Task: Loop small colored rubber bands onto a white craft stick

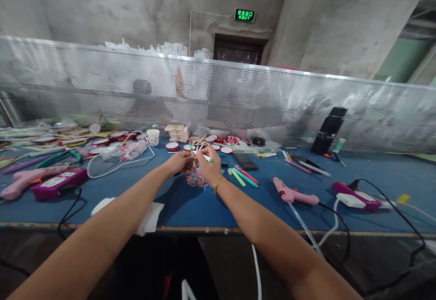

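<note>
My right hand [210, 166] is closed on a white marker pen [206, 157] with a green end, held slantwise. My left hand [181, 161] pinches thin pale wooden sticks [200, 146] that rise between the two hands; a red and green mark shows near the top of one. The fingers partly hide the sticks, so I cannot tell how many there are. Just below the hands lies a heap of small multicoloured bands [196, 179] on the blue tabletop [204, 207]. To the right of my right hand lie several coloured markers [245, 177].
Pink glue guns lie at right [293, 193] and left [30, 177], with cables trailing. Red-rimmed white discs [226, 150], a stack of wooden pieces [177, 133] and a paper cup [153, 137] stand behind. A perforated metal screen [238, 100] closes the back.
</note>
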{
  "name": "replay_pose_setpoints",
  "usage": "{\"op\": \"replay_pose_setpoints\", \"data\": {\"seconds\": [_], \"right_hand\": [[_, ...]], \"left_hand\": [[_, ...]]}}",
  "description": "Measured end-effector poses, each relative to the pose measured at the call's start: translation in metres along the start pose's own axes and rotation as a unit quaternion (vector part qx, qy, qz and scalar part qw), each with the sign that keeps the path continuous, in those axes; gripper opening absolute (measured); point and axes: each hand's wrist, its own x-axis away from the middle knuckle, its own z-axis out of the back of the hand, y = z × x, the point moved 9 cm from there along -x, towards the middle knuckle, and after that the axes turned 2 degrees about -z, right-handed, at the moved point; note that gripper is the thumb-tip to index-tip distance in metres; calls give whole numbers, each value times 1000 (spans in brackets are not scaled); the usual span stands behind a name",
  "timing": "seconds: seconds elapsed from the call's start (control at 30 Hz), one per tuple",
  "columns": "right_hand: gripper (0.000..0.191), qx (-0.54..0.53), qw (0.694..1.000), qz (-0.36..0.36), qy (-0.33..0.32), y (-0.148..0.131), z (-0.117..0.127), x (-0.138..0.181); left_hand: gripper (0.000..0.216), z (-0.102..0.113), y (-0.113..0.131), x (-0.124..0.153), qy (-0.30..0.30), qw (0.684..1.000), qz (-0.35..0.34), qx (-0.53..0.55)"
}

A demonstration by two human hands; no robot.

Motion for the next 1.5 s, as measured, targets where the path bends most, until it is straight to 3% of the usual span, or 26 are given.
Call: {"op": "replay_pose_setpoints", "data": {"seconds": [1.5], "right_hand": [[20, 10, 1000, 7, 6, -2, 2, 0]], "left_hand": [[33, -3, 5, 3, -10, 1000, -9, -8]]}}
